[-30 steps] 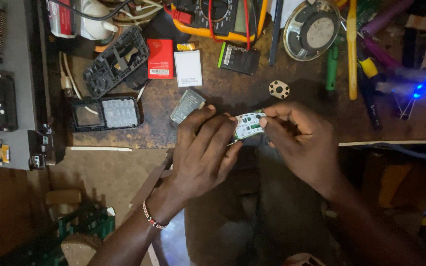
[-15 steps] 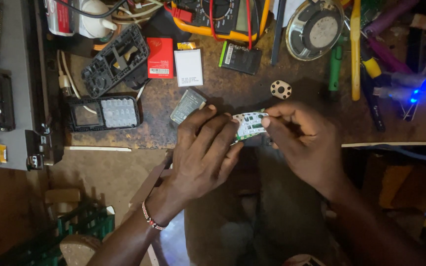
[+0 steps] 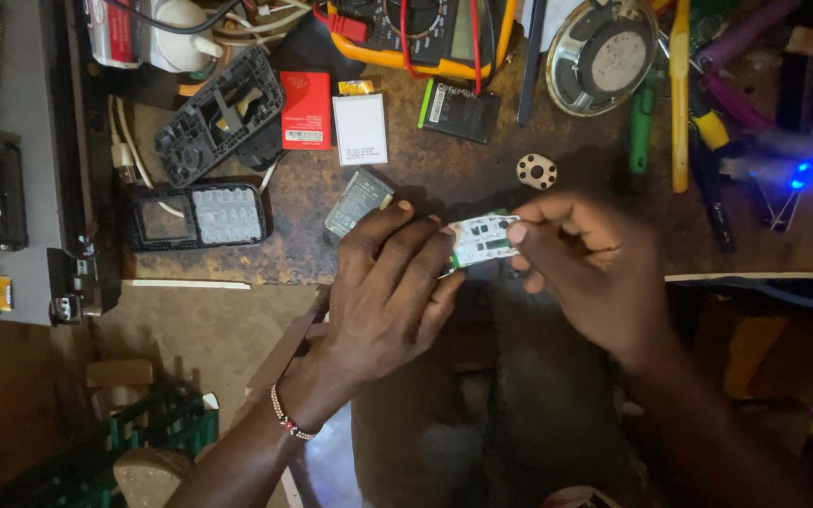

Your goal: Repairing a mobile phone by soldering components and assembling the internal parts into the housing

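We are pinching a small white-green circuit board (image 3: 482,238) in left grip (image 3: 392,292) and right grip (image 3: 590,268), red rectangular labelled pack (image 3: 306,110) lying beside white card (image 3: 360,129) on bench (image 3: 444,179), board's underside hidden.

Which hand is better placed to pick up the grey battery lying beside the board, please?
The left hand, probably: its fingertips lie right beside the grey battery, while the right hand pinches the circuit board from the far side.

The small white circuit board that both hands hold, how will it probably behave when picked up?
The circuit board looks thin and flat, so it is probably light and stiff, not floppy. The left hand and right hand pinch its ends, which suggests that a light grip is enough. Its exposed parts look fragile. Being flat, it should not roll.
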